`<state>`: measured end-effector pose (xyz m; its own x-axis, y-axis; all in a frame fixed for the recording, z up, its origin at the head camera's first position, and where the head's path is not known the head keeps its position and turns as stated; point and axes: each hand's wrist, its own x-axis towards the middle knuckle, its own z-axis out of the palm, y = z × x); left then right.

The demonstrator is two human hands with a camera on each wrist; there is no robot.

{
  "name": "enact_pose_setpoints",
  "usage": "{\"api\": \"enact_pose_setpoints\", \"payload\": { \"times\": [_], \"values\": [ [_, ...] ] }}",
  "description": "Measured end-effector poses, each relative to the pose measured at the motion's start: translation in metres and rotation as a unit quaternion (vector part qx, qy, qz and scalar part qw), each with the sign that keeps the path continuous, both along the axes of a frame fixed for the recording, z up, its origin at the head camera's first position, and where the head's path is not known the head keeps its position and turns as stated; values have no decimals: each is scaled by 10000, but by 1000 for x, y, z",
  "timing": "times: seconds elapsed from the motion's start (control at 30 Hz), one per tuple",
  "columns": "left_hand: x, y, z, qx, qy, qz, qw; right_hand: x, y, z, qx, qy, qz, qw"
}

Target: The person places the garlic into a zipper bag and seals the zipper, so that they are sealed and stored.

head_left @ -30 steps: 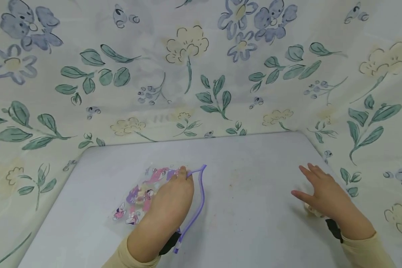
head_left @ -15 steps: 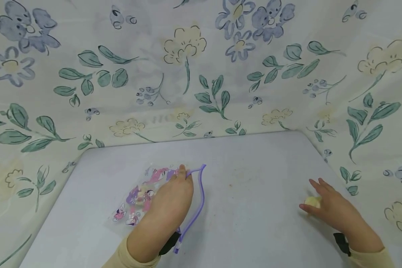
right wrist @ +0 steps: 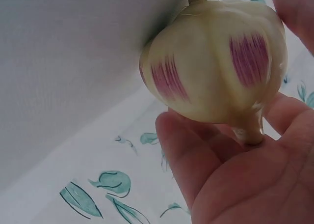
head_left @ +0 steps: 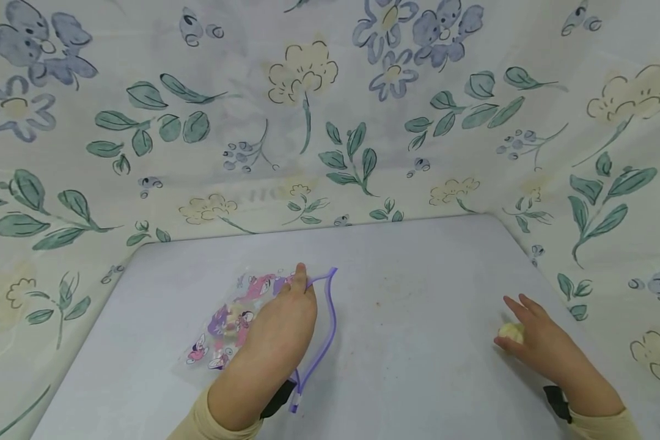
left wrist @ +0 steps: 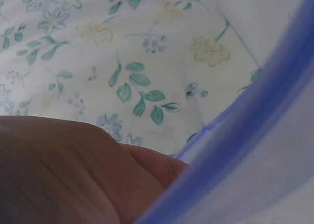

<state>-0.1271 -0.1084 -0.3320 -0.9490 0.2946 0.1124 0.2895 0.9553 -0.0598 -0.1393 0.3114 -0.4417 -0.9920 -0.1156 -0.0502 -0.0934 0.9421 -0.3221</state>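
Note:
In the head view my left hand point(head_left: 280, 324) holds a clear zip bag point(head_left: 220, 330) printed with pink and purple cartoon figures, near its purple-edged mouth. That purple zip edge point(head_left: 332, 324) bows away from the hand, so the mouth gapes to the right. The left wrist view shows the edge point(left wrist: 235, 116) up close, crossing in front of the fingers. At the right side of the table, my right hand point(head_left: 544, 342) has its thumb and fingers around a garlic bulb point(right wrist: 211, 62). The bulb is pale with purple streaks and a short stem; in the head view only part shows.
A white table point(head_left: 418, 275) lies under both hands, with a few tiny specks point(head_left: 377, 304) near its middle. Floral cloth point(head_left: 363, 122) rises behind the table and along its right side.
My right hand has drawn back slightly toward me and closed around the garlic bulb, which was partly under the palm before. My left hand and the bag are nearly unmoved.

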Motion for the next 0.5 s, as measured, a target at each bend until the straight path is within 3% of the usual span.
{"api": "enact_pose_setpoints", "payload": {
  "times": [0.37, 0.5],
  "values": [
    [-2, 0, 0, -57, -229, 20, 9997, -3, -1, -4, 49, 57, -42, 10000],
    [-2, 1, 1, -89, -299, 36, 9995, -4, -15, -6, -234, 67, 153, 9996]
  ]
}}
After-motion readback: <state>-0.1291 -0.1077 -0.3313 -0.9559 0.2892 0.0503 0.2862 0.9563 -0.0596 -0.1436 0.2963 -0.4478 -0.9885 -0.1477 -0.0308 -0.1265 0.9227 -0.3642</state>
